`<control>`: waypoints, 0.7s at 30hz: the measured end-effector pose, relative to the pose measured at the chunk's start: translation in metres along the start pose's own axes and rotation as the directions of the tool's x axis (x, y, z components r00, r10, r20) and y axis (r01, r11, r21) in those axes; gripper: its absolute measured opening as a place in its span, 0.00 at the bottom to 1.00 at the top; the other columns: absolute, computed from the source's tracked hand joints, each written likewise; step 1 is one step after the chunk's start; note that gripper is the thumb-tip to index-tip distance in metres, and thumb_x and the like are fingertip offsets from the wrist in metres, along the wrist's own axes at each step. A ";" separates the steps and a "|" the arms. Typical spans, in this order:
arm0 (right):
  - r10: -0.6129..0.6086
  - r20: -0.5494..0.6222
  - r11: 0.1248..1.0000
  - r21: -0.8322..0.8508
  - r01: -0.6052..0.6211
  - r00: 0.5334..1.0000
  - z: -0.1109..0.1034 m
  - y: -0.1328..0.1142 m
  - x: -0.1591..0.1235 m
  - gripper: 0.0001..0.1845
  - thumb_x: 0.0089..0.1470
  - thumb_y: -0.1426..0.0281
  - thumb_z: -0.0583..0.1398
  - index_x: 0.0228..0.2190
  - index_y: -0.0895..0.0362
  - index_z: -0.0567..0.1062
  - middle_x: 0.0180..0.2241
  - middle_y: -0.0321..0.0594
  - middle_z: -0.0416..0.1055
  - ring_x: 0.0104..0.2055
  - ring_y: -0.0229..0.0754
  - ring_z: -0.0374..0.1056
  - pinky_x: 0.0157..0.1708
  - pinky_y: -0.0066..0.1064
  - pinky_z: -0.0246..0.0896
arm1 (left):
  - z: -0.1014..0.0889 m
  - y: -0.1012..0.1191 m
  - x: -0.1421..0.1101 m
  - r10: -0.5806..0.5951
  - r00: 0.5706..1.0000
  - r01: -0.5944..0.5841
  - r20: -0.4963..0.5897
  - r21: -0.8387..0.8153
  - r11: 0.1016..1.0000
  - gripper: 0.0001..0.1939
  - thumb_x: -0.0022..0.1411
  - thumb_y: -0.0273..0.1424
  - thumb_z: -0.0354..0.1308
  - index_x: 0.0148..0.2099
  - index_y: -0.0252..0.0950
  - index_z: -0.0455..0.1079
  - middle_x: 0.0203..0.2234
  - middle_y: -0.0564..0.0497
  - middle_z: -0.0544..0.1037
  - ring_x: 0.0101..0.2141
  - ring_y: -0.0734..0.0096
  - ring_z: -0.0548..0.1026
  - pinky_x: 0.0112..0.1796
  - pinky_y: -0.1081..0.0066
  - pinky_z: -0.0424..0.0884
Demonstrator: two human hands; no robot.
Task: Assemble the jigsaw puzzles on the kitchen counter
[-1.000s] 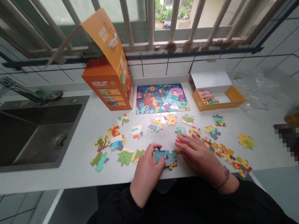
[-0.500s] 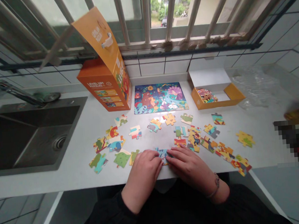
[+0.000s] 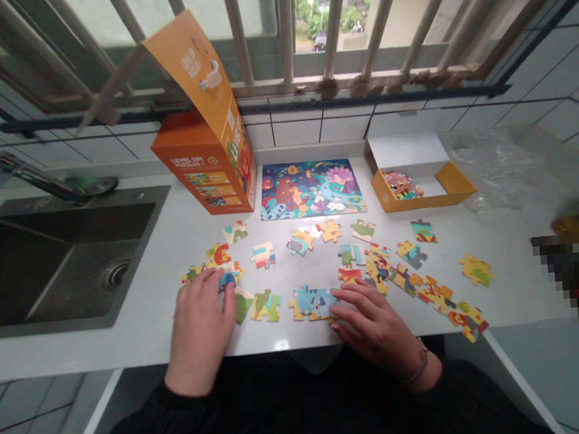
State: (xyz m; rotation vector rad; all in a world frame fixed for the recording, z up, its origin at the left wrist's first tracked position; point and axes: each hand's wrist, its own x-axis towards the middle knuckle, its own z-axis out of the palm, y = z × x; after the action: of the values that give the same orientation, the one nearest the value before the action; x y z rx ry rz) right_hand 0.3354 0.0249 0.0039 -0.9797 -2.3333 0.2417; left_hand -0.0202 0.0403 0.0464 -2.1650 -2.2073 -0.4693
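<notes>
My right hand point(image 3: 373, 324) lies flat on the white counter point(image 3: 142, 322), fingers stretched, its fingertips touching the right edge of a joined blue puzzle section point(image 3: 312, 302). My left hand point(image 3: 202, 324) rests palm down, fingers apart, over loose pieces at the left, covering part of a green piece point(image 3: 243, 303). A green-and-yellow piece point(image 3: 266, 306) lies between the hands. Several loose puzzle pieces point(image 3: 374, 267) are scattered across the counter.
A finished puzzle picture point(image 3: 312, 190) lies at the back. An orange puzzle box point(image 3: 206, 173) with raised lid stands left of it; a small open yellow box point(image 3: 419, 180) with pieces is on the right. A sink point(image 3: 57, 259) is far left. Crumpled plastic wrap point(image 3: 501, 170) is far right.
My left hand has left the blue section and moved left onto the loose pieces. The blue section is now uncovered, and my right hand stays at its right edge.
</notes>
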 end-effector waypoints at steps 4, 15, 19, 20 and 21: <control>0.001 -0.044 1.000 0.009 0.000 0.999 -0.001 -0.002 0.000 0.11 0.66 0.72 0.66 0.50 0.50 0.80 0.52 0.45 0.81 0.58 0.54 0.75 0.64 0.59 0.72 | -0.005 -0.036 0.021 -0.108 0.984 0.088 0.140 0.138 0.986 0.30 0.72 0.48 0.52 0.58 0.27 0.77 0.52 0.28 0.80 0.53 0.35 0.76 0.58 0.44 0.70; 0.035 -0.059 0.998 0.046 -0.032 0.998 -0.004 -0.004 0.002 0.10 0.65 0.74 0.65 0.46 0.50 0.81 0.49 0.44 0.81 0.54 0.52 0.76 0.58 0.53 0.77 | -0.015 -0.047 0.048 -0.292 0.919 0.353 0.267 -0.220 0.909 0.23 0.58 0.55 0.65 0.38 0.39 0.73 0.29 0.49 0.79 0.30 0.58 0.76 0.31 0.66 0.65; 0.037 -0.050 0.998 0.049 -0.034 0.998 -0.003 -0.003 0.001 0.10 0.66 0.74 0.65 0.47 0.50 0.80 0.49 0.44 0.81 0.54 0.53 0.75 0.57 0.54 0.77 | -0.022 -0.030 0.045 -0.313 0.892 0.451 0.328 -0.587 0.672 0.25 0.57 0.56 0.70 0.38 0.39 0.75 0.28 0.51 0.80 0.29 0.65 0.76 0.29 0.71 0.66; 0.038 -0.047 0.998 0.050 -0.035 0.998 -0.003 -0.003 0.001 0.10 0.66 0.74 0.64 0.47 0.50 0.80 0.49 0.45 0.81 0.54 0.53 0.75 0.57 0.54 0.77 | -0.021 -0.024 0.044 -0.308 0.885 0.466 0.350 -0.660 0.589 0.27 0.55 0.57 0.72 0.39 0.38 0.76 0.29 0.51 0.82 0.29 0.66 0.77 0.30 0.71 0.69; 0.039 -0.045 0.998 0.051 -0.036 0.998 -0.003 -0.002 0.000 0.10 0.66 0.74 0.64 0.47 0.50 0.80 0.49 0.45 0.81 0.54 0.53 0.75 0.57 0.54 0.77 | -0.020 -0.018 0.044 -0.299 0.876 0.481 0.377 -0.707 0.519 0.28 0.54 0.57 0.73 0.41 0.38 0.78 0.29 0.50 0.83 0.30 0.66 0.77 0.31 0.71 0.70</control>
State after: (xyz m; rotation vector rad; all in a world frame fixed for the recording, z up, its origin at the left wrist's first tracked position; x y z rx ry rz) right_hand 0.3355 0.0233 0.0070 -0.9949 -2.2583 0.2887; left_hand -0.0432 0.0785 0.0712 -1.9899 -3.0465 -1.5906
